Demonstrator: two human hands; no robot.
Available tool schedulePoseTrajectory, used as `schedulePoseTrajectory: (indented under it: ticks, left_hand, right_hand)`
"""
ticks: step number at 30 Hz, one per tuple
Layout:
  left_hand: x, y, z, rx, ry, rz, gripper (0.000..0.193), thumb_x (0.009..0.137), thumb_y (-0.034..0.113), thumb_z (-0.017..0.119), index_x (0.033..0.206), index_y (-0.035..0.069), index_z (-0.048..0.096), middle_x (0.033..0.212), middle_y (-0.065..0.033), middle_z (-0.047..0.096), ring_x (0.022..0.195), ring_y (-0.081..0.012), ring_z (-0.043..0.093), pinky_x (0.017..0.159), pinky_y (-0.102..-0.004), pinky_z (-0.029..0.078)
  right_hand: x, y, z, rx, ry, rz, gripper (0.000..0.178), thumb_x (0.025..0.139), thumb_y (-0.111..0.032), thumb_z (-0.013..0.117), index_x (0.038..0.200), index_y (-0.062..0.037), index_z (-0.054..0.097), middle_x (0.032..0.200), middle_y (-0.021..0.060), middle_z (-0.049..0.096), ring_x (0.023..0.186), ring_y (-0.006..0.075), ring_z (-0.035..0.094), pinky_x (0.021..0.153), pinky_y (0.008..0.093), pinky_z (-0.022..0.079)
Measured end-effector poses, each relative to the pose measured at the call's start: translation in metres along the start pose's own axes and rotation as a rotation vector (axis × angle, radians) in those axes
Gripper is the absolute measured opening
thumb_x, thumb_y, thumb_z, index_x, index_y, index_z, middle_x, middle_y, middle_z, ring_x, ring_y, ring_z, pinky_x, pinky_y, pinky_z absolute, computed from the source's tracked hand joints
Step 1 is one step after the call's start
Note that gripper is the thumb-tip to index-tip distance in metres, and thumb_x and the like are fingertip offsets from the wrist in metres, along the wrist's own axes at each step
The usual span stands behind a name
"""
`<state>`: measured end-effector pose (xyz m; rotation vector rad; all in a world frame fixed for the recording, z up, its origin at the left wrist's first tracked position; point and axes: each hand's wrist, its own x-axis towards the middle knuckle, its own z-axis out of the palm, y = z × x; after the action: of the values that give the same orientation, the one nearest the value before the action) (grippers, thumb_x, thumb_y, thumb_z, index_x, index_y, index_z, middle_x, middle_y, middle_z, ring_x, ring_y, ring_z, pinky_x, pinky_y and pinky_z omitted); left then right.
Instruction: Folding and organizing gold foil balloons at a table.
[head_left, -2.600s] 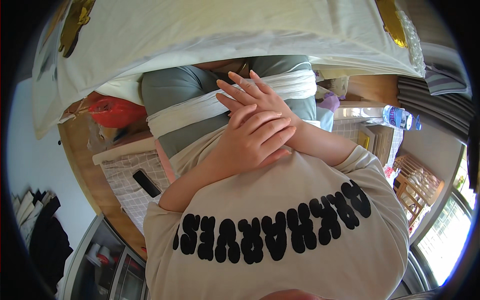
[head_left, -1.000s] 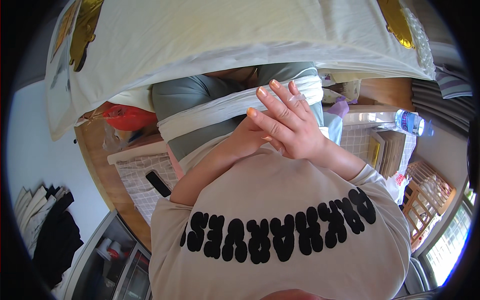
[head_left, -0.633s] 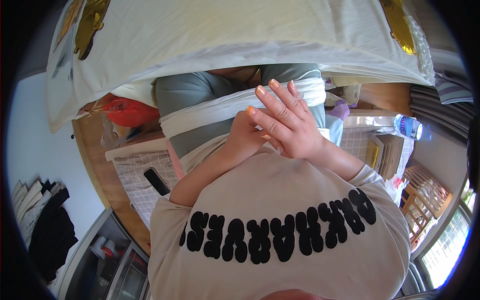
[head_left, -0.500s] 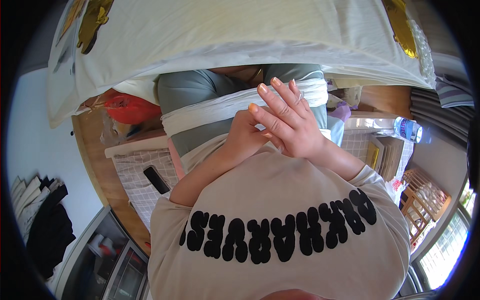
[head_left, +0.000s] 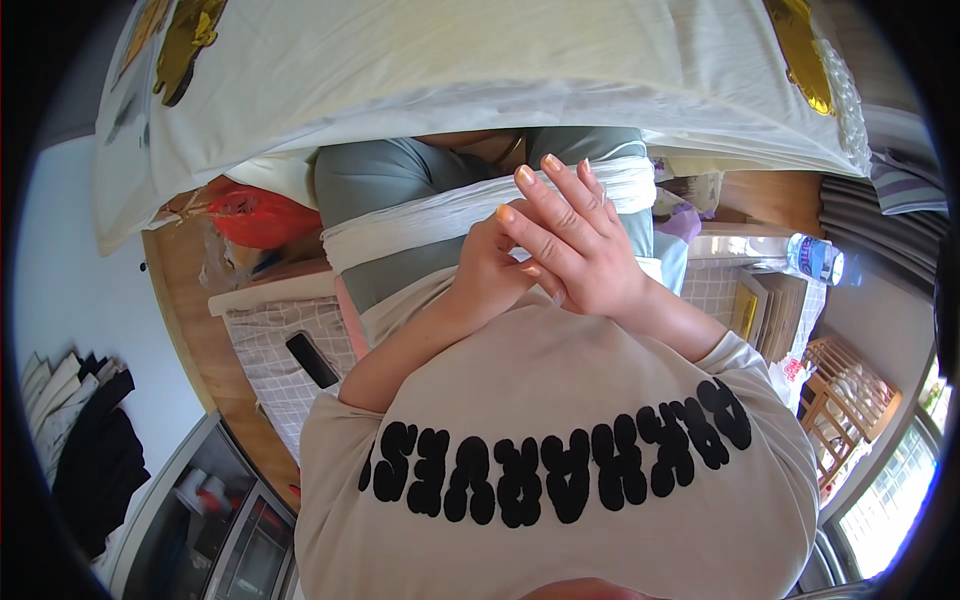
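In front of my chest, above my lap, my two hands are pressed together. My right hand (head_left: 598,255) lies on top with its back showing, fingers stretched out and slightly apart. My left hand (head_left: 490,268) is against its palm side, bent at the knuckles. Most of the left fingers are hidden behind the right hand, so I cannot tell how they are closed. No object shows between the hands. Below them a bunched white cloth strip (head_left: 430,222) lies across my grey-green trousers (head_left: 365,175).
Ahead is a table with a cream cloth (head_left: 480,60) and gold foil pieces (head_left: 190,45) at its ends. To the left are a red bag (head_left: 262,215) and a black phone (head_left: 312,358). A clear bottle (head_left: 815,260) and a wooden rack (head_left: 850,400) are on the right.
Both hands stay pressed together in nearly the same place. Only a very slight shift of the fingers shows.
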<state>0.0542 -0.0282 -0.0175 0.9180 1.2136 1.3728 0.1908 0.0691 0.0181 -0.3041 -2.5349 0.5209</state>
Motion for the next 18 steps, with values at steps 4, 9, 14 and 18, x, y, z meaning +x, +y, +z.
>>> schedulePoseTrajectory:
  ticks: [4,9,14,18]
  left_hand:
    - [0.003,-0.002,0.004,0.011,0.026,0.028,0.043,0.077,-0.009,0.069,0.118,0.001,0.065,0.108,-0.0073,0.072,0.099,-0.0172,0.069,0.085,-0.0314,0.055]
    - [0.008,-0.001,0.007,0.005,0.01,0.007,0.043,0.077,-0.008,0.069,0.118,0.001,0.064,0.109,-0.0078,0.072,0.1,-0.0177,0.069,0.085,-0.032,0.055]
    - [0.009,-0.009,0.01,-0.005,-0.001,0.007,0.044,0.079,-0.006,0.07,0.121,0.002,0.062,0.11,-0.0074,0.071,0.102,-0.0177,0.068,0.088,-0.0326,0.054]
    - [0.008,-0.019,0.0,-0.081,0.025,0.05,0.037,0.082,-0.003,0.074,0.116,0.003,0.062,0.107,-0.005,0.071,0.1,-0.0145,0.068,0.086,-0.0287,0.051]
  right_hand:
    - [-0.001,0.001,0.002,-0.008,0.026,0.026,0.059,0.085,-0.024,0.07,0.142,-0.0149,0.059,0.154,0.0153,0.048,0.144,0.0377,0.041,0.12,0.0562,0.027]
    - [-0.003,0.004,0.0,-0.017,0.052,0.069,0.063,0.08,-0.025,0.075,0.14,-0.0163,0.06,0.153,0.0122,0.049,0.144,0.0338,0.044,0.12,0.0543,0.028]
    - [-0.008,0.005,-0.005,-0.048,0.012,0.071,0.053,0.098,-0.033,0.059,0.146,-0.0109,0.055,0.155,0.0174,0.046,0.145,0.0406,0.041,0.119,0.0558,0.028]
    - [-0.012,0.007,-0.007,-0.07,0.015,0.1,0.054,0.098,-0.033,0.059,0.146,-0.01,0.054,0.155,0.0171,0.046,0.145,0.0398,0.041,0.12,0.0555,0.026]
